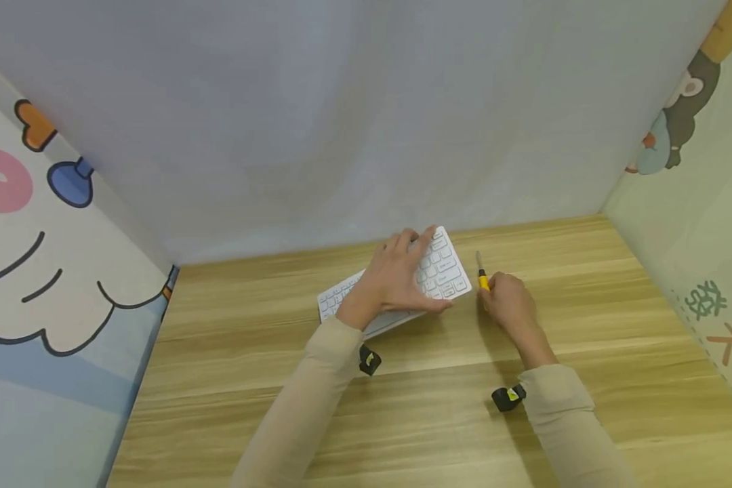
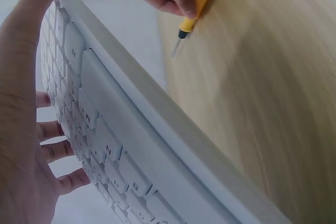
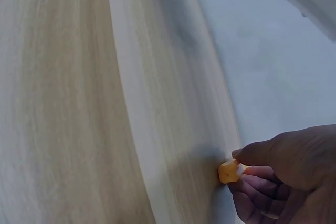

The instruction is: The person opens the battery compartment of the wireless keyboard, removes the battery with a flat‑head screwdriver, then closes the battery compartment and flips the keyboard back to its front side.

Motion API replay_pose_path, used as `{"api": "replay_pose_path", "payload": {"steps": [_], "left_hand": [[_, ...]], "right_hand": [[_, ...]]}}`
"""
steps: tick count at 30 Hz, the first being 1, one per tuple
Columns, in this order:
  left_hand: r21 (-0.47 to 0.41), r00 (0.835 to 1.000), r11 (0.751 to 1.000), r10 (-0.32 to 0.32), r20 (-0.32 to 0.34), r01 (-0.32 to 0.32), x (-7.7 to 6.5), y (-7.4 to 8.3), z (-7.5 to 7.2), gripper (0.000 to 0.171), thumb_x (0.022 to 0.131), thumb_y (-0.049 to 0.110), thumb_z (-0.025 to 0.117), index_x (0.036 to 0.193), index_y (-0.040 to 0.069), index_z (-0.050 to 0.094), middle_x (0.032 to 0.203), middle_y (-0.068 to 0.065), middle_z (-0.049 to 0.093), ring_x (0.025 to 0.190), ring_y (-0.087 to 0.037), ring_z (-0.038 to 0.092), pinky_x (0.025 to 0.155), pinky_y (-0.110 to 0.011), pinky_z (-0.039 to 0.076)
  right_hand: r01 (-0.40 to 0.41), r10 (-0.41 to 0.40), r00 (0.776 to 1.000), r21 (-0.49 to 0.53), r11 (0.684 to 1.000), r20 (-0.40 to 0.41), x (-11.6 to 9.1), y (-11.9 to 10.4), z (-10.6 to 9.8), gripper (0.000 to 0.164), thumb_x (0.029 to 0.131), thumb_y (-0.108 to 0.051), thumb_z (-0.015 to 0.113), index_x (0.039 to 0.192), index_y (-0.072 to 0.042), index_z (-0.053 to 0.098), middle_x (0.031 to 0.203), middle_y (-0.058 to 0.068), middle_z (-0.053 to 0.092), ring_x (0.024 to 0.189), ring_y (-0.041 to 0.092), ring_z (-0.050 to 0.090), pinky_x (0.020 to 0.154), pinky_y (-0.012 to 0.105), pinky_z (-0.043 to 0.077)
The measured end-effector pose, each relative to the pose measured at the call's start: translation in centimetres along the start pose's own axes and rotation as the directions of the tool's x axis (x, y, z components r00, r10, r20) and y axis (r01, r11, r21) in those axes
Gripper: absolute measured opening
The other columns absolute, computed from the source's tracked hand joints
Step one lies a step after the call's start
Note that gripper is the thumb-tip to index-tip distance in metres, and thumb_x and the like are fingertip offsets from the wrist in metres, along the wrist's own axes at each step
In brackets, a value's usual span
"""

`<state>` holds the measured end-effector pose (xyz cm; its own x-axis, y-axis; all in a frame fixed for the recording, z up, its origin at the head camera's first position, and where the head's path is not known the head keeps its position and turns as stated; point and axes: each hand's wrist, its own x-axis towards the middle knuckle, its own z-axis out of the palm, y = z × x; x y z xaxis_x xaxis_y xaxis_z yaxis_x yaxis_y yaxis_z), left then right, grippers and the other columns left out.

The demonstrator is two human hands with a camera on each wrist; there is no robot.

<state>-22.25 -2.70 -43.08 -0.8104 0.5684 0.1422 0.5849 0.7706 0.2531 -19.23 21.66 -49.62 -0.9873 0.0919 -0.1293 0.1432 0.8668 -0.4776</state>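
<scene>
A white keyboard (image 1: 442,268) slants over the table, its right end higher in the head view. My left hand (image 1: 390,274) spans it, thumb along the near edge and fingers at the far edge. In the left wrist view the keyboard (image 2: 131,129) is tilted, keys toward the palm, and its long edge appears raised off the wood. Just right of it, my right hand (image 1: 511,301) pinches the yellow handle of a screwdriver (image 1: 483,279), whose metal shaft points toward the back wall. The right wrist view shows only the handle's end (image 3: 228,172) between thumb and fingers.
The wood-grain table (image 1: 232,393) meets a plain grey wall (image 1: 280,135) at the back. Cartoon-printed panels stand at the left (image 1: 49,271) and right (image 1: 695,224). Small black wrist devices (image 1: 507,398) sit by both sleeves.
</scene>
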Motion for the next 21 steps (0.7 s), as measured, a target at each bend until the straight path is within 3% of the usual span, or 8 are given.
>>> {"api": "replay_pose_path", "payload": {"steps": [5, 13, 21], "left_hand": [[-0.099, 0.999, 0.995, -0.026, -0.019, 0.024, -0.4, 0.0, -1.4, 0.132, 0.064, 0.081, 0.075, 0.165, 0.025, 0.012, 0.145, -0.007, 0.045, 0.119, -0.021, 0.051, 0.105, -0.041, 0.05], [-0.222, 0.995, 0.975, -0.01, -0.094, -0.012, -1.3, -0.6, -3.0, 0.132, 0.064, 0.074, 0.079, 0.165, 0.021, 0.012, 0.146, -0.008, 0.046, 0.117, -0.018, 0.048, 0.098, -0.037, 0.054], [-0.377, 0.985, 0.924, -0.003, -0.173, -0.064, -2.1, -1.5, -4.0, 0.129, 0.064, 0.062, 0.084, 0.165, 0.03, 0.012, 0.144, -0.008, 0.043, 0.113, -0.017, 0.046, 0.09, -0.034, 0.054]], "right_hand": [[0.006, -0.006, 1.0, -0.003, 1.0, -0.004, 0.0, 0.2, 0.1, 0.031, 0.099, -0.02, 0.06, 0.108, 0.009, 0.065, 0.098, 0.025, 0.069, 0.074, 0.028, 0.061, 0.058, 0.032, 0.05], [0.038, -0.038, 0.999, -0.01, 0.999, -0.037, -0.2, 0.4, 0.6, 0.031, 0.098, -0.019, 0.059, 0.107, 0.01, 0.066, 0.098, 0.026, 0.068, 0.077, 0.03, 0.062, 0.061, 0.039, 0.054], [0.084, -0.085, 0.995, -0.016, 0.996, -0.055, -0.3, 0.5, 0.5, 0.03, 0.095, -0.017, 0.059, 0.105, 0.012, 0.065, 0.096, 0.027, 0.067, 0.077, 0.03, 0.06, 0.063, 0.041, 0.054]]}}
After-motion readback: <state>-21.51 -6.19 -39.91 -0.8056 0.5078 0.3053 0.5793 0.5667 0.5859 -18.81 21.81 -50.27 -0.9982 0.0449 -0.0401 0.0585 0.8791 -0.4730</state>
